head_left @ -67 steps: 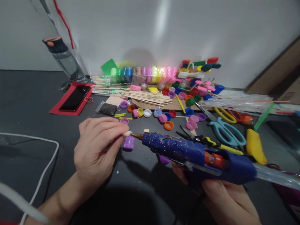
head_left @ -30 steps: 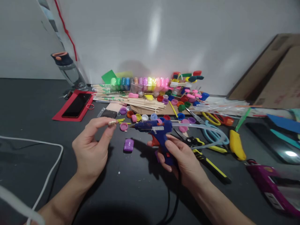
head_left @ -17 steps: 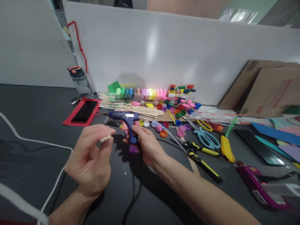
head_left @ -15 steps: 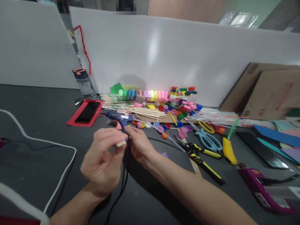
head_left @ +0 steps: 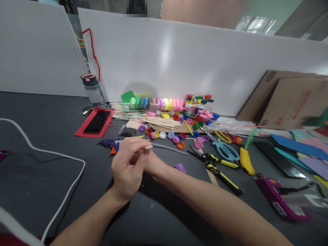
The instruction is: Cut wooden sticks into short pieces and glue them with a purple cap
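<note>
My left hand (head_left: 130, 167) is closed in a pinch, with a small pale piece (head_left: 148, 147) showing at the fingertips; it looks like the ends of wooden sticks. Behind it is my right hand (head_left: 155, 164), its fingers hidden by the left. A blue hot glue gun (head_left: 109, 142) with an orange trigger is just beyond the left hand, nozzle to the left. Its handle is covered, so whether the right hand touches it cannot be seen. A long translucent glue stick (head_left: 169, 148) stretches rightward from behind the hands.
Bottle caps (head_left: 180, 145), wooden skewers (head_left: 164, 122) and clay tubs (head_left: 159, 103) lie beyond the hands. Pliers (head_left: 222, 177), blue scissors (head_left: 225, 151) and a purple glue gun (head_left: 279, 200) are to the right. A phone (head_left: 97, 122), bottle (head_left: 93, 92) and white cable (head_left: 64, 158) are leftward.
The blue glue gun, in my right hand before, now sits lower and farther left. My left hand has shifted right with the pale piece and now covers the right hand's fingers.
</note>
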`<action>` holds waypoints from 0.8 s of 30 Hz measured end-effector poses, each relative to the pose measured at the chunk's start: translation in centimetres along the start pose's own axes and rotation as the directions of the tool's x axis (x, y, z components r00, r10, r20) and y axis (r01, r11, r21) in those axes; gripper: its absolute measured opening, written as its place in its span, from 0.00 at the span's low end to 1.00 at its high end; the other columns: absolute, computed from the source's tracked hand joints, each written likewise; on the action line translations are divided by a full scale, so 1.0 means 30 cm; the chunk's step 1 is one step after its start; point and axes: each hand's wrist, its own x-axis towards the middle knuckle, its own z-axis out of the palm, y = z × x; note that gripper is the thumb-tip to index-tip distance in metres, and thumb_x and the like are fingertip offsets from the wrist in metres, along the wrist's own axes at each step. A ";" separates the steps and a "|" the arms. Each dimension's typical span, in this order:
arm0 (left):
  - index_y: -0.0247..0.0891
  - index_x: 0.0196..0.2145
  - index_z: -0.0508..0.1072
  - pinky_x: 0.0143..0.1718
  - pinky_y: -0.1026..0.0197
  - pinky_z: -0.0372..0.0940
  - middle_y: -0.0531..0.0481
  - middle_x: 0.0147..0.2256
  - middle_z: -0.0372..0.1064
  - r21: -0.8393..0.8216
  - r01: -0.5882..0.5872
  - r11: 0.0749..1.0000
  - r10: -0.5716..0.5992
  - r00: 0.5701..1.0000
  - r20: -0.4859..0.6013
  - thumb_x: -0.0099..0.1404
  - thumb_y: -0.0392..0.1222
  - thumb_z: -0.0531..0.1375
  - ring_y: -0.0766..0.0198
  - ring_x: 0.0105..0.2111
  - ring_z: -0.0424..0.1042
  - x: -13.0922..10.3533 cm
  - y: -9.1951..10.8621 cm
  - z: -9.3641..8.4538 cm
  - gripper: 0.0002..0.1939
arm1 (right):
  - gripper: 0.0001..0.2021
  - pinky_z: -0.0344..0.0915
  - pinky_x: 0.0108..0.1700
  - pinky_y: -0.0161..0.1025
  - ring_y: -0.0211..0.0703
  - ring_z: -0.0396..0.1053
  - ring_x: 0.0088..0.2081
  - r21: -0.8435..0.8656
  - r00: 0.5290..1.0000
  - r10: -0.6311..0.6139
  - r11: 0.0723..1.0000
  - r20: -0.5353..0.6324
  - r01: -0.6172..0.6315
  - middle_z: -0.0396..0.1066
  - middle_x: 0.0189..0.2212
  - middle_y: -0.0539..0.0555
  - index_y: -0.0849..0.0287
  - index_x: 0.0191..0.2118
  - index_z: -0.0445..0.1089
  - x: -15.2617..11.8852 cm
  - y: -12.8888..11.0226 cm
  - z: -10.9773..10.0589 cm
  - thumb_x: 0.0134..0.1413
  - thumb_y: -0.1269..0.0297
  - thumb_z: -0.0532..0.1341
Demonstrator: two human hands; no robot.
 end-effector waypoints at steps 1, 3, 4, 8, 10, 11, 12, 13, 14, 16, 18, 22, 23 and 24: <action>0.43 0.39 0.78 0.44 0.56 0.67 0.49 0.38 0.73 -0.020 0.057 0.998 -0.057 0.998 0.005 0.63 0.31 0.62 0.61 0.40 0.72 0.001 0.000 0.001 0.09 | 0.08 0.64 0.25 0.26 0.31 0.66 0.26 -0.068 0.987 -0.056 0.997 -0.151 0.046 0.69 0.21 0.44 0.58 0.21 0.72 -0.038 -0.004 0.004 0.46 0.70 0.68; 0.44 0.37 0.79 0.44 0.59 0.67 0.49 0.38 0.70 -0.111 0.241 0.964 -0.238 0.971 0.036 0.62 0.33 0.64 0.62 0.41 0.70 0.004 0.001 0.004 0.07 | 0.01 0.66 0.30 0.29 0.32 0.66 0.28 -0.209 0.920 -0.143 0.976 -0.365 0.069 0.71 0.26 0.46 0.58 0.30 0.77 -0.128 -0.032 0.011 0.52 0.69 0.67; 0.44 0.36 0.80 0.45 0.60 0.67 0.50 0.38 0.69 -0.167 0.341 0.925 -0.335 0.940 0.068 0.61 0.35 0.66 0.62 0.42 0.70 0.005 0.002 0.007 0.06 | 0.03 0.67 0.32 0.30 0.32 0.67 0.28 -0.269 0.887 -0.176 0.961 -0.426 0.062 0.73 0.28 0.46 0.57 0.35 0.78 -0.173 -0.050 0.014 0.54 0.67 0.66; 0.42 0.32 0.81 0.44 0.59 0.69 0.50 0.37 0.69 -0.304 0.562 0.769 -0.525 0.827 0.201 0.59 0.41 0.67 0.62 0.41 0.72 -0.011 -0.004 0.037 0.02 | 0.12 0.69 0.44 0.37 0.40 0.72 0.39 -0.429 0.850 -0.220 0.903 -0.478 -0.008 0.77 0.39 0.51 0.55 0.42 0.78 -0.295 -0.083 0.038 0.50 0.69 0.69; 0.42 0.30 0.81 0.43 0.58 0.70 0.49 0.37 0.69 -0.329 0.609 0.722 -0.559 0.793 0.241 0.59 0.43 0.67 0.61 0.41 0.72 -0.029 -0.008 0.056 0.04 | 0.13 0.68 0.46 0.40 0.42 0.73 0.41 -0.464 0.836 -0.251 0.886 -0.489 -0.005 0.77 0.39 0.51 0.53 0.43 0.77 -0.312 -0.059 0.052 0.49 0.68 0.70; 0.42 0.29 0.81 0.42 0.58 0.71 0.49 0.38 0.70 -0.334 0.625 0.705 -0.569 0.780 0.260 0.59 0.44 0.67 0.61 0.42 0.73 -0.037 -0.010 0.063 0.05 | 0.12 0.68 0.46 0.40 0.41 0.73 0.40 -0.474 0.823 -0.270 0.880 -0.499 0.001 0.77 0.38 0.50 0.53 0.42 0.77 -0.312 -0.043 0.057 0.49 0.67 0.70; 0.42 0.29 0.81 0.42 0.59 0.71 0.48 0.40 0.70 -0.334 0.638 0.694 -0.573 0.770 0.279 0.58 0.45 0.67 0.60 0.44 0.72 -0.043 -0.011 0.068 0.05 | 0.09 0.68 0.44 0.39 0.41 0.72 0.38 -0.480 0.810 -0.287 0.877 -0.511 0.007 0.76 0.36 0.49 0.53 0.40 0.77 -0.310 -0.030 0.061 0.51 0.65 0.69; 0.42 0.29 0.81 0.42 0.59 0.71 0.47 0.42 0.71 -0.331 0.648 0.686 -0.576 0.761 0.298 0.58 0.46 0.67 0.58 0.45 0.72 -0.046 -0.013 0.070 0.06 | 0.06 0.68 0.42 0.38 0.40 0.72 0.36 -0.488 0.798 -0.300 0.873 -0.523 0.009 0.76 0.34 0.49 0.54 0.38 0.77 -0.308 -0.022 0.063 0.52 0.64 0.68; 0.42 0.32 0.81 0.42 0.58 0.71 0.46 0.44 0.72 -0.331 0.659 0.675 -0.579 0.752 0.315 0.59 0.47 0.67 0.57 0.47 0.72 -0.044 -0.015 0.067 0.07 | 0.04 0.68 0.39 0.37 0.39 0.71 0.33 -0.496 0.787 -0.310 0.868 -0.534 0.005 0.75 0.31 0.49 0.55 0.36 0.76 -0.309 -0.020 0.063 0.53 0.63 0.67; 0.45 0.43 0.79 0.44 0.57 0.70 0.44 0.49 0.72 -0.283 0.681 0.675 -0.578 0.727 0.372 0.60 0.47 0.66 0.56 0.48 0.72 -0.029 -0.022 0.048 0.14 | 0.05 0.67 0.35 0.36 0.38 0.70 0.29 -0.506 0.768 -0.320 0.862 -0.555 -0.006 0.73 0.26 0.48 0.57 0.32 0.75 -0.318 -0.037 0.055 0.55 0.61 0.66; 0.47 0.56 0.72 0.49 0.53 0.68 0.44 0.54 0.71 -0.095 0.660 0.745 -0.552 0.691 0.467 0.61 0.47 0.65 0.54 0.51 0.71 -0.001 -0.034 0.016 0.24 | 0.07 0.66 0.32 0.36 0.37 0.69 0.26 -0.525 0.748 -0.330 0.851 -0.576 -0.030 0.73 0.26 0.48 0.58 0.32 0.75 -0.341 -0.071 0.036 0.56 0.61 0.65; 0.46 0.56 0.69 0.58 0.42 0.57 0.44 0.57 0.67 0.516 0.122 0.848 -0.476 0.605 0.639 0.58 0.47 0.68 0.47 0.57 0.63 0.038 -0.080 -0.041 0.29 | 0.08 0.61 0.27 0.35 0.35 0.65 0.22 -0.635 0.703 -0.380 0.762 -0.601 -0.131 0.70 0.24 0.48 0.58 0.33 0.76 -0.399 -0.128 -0.019 0.58 0.60 0.64; 0.45 0.55 0.70 0.57 0.41 0.57 0.43 0.56 0.67 0.568 0.024 0.823 -0.483 0.554 0.678 0.57 0.46 0.68 0.46 0.57 0.63 0.038 -0.092 -0.046 0.28 | 0.08 0.60 0.26 0.35 0.35 0.64 0.22 -0.644 0.698 -0.382 0.750 -0.606 -0.149 0.69 0.23 0.48 0.59 0.34 0.76 -0.410 -0.131 -0.033 0.58 0.60 0.63; 0.44 0.53 0.71 0.55 0.41 0.58 0.43 0.55 0.68 0.592 -0.042 0.805 -0.491 0.514 0.704 0.57 0.46 0.68 0.45 0.55 0.64 0.036 -0.104 -0.047 0.26 | 0.08 0.59 0.25 0.35 0.35 0.63 0.22 -0.638 0.697 -0.373 0.753 -0.613 -0.159 0.69 0.23 0.48 0.59 0.35 0.76 -0.419 -0.130 -0.045 0.58 0.60 0.63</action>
